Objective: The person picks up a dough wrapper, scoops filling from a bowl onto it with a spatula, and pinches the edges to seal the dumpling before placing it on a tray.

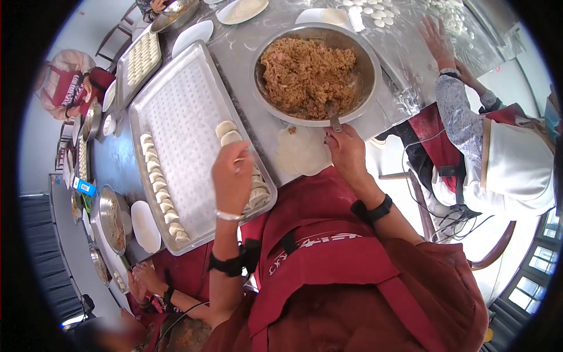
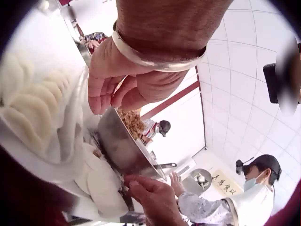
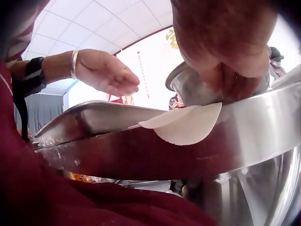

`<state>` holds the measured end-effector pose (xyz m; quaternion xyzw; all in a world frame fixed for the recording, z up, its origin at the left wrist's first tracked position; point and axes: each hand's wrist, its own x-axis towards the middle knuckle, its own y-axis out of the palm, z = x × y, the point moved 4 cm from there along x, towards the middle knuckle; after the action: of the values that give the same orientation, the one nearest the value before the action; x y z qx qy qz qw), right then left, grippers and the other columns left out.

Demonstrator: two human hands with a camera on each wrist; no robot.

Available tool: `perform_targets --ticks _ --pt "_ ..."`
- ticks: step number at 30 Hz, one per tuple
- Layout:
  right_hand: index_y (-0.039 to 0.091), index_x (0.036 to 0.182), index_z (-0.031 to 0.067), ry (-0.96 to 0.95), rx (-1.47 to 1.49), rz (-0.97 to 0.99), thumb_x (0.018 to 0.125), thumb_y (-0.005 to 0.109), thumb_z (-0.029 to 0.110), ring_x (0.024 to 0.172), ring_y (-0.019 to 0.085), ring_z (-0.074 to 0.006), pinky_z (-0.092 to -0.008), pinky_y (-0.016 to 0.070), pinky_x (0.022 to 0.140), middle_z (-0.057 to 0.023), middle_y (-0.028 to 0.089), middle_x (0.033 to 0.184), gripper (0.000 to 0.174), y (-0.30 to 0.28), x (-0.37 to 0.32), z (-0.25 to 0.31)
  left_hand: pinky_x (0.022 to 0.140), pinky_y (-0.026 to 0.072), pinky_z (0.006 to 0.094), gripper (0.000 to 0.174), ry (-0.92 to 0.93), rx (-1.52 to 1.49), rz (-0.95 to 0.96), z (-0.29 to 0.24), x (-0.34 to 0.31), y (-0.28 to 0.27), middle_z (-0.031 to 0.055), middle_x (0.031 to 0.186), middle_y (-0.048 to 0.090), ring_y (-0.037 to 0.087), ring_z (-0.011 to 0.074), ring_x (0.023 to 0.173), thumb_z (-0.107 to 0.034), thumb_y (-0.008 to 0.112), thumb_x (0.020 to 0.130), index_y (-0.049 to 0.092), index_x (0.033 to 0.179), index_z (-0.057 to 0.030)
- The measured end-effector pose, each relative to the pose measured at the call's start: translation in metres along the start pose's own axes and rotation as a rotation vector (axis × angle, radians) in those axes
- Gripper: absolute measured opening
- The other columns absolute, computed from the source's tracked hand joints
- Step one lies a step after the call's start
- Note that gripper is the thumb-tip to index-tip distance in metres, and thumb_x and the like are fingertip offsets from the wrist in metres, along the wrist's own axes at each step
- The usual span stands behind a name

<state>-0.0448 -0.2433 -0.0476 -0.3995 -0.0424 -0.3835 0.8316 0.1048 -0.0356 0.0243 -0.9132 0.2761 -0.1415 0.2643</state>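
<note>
In the head view my left hand is over the right side of a metal tray, above a row of dumplings. Its fingers are loosely bent, with nothing seen in them. My right hand is beside a stack of round dough wrappers, its fingertips close to their edge and just below a metal handle at the rim of the filling bowl. Contact there is unclear. One wrapper hangs over the table edge in the right wrist view, below the right fingers.
Another dumpling row lines the tray's left side. White plates and a second dumpling tray stand beyond. At the right, another person's hand is over the table near small dough pieces. More people's hands are at lower left.
</note>
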Motion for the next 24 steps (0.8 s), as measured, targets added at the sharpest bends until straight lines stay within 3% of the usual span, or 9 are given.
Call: perform_targets --ticks 3,6,9,18,24 --pt "0.071 0.103 0.0039 0.033 0.051 0.013 0.081 0.067 0.003 0.101 0.061 -0.0381 -0.0442 0.0517 0.083 -0.0180 0.068 0.102 0.022 0.006 0.001 -0.006 0.079 0.0533 0.0380 0.030 -0.002 -0.031 0.070 -0.007 0.017 0.043 0.0176 0.100 0.063 0.065 0.0303 0.089 0.002 0.059 0.080 0.064 0.109 0.0030" --pt "0.071 0.100 0.0046 -0.016 0.078 0.008 0.078 0.068 0.002 0.101 0.061 -0.0358 -0.0433 0.0524 0.084 -0.0150 0.068 0.101 0.022 0.012 -0.003 -0.008 0.080 0.0524 0.0428 0.027 0.148 0.346 0.097 0.011 0.043 0.077 0.0205 0.096 0.062 0.063 0.0372 0.088 0.003 0.058 0.079 0.063 0.105 0.0037" --pt "0.072 0.095 0.0052 -0.072 0.060 -0.015 0.075 0.069 0.002 0.102 0.061 -0.0335 -0.0427 0.0523 0.087 -0.0115 0.069 0.101 0.021 0.015 -0.003 -0.012 0.081 0.0506 0.0475 0.023 0.145 0.561 0.081 0.017 0.054 0.093 0.0230 0.095 0.060 0.060 0.0422 0.090 0.002 0.058 0.078 0.065 0.100 0.0025" --pt "0.073 0.099 0.0062 -0.086 0.132 -0.060 0.075 0.069 0.003 0.100 0.062 -0.0336 -0.0425 0.0525 0.084 -0.0129 0.070 0.099 0.024 0.015 -0.004 -0.019 0.082 0.0494 0.0491 0.014 0.050 0.594 0.215 0.021 0.063 0.108 0.0218 0.091 0.062 0.060 0.0418 0.090 0.001 0.059 0.076 0.068 0.088 0.0005" --pt "0.072 0.099 0.0045 -0.043 0.174 -0.033 0.077 0.068 0.006 0.102 0.062 -0.0336 -0.0422 0.0503 0.089 -0.0141 0.070 0.100 0.022 0.018 -0.001 -0.017 0.078 0.0503 0.0452 0.011 0.072 0.396 0.123 0.009 0.038 0.095 0.0211 0.091 0.065 0.065 0.0370 0.085 -0.002 0.063 0.076 0.067 0.087 -0.0010"
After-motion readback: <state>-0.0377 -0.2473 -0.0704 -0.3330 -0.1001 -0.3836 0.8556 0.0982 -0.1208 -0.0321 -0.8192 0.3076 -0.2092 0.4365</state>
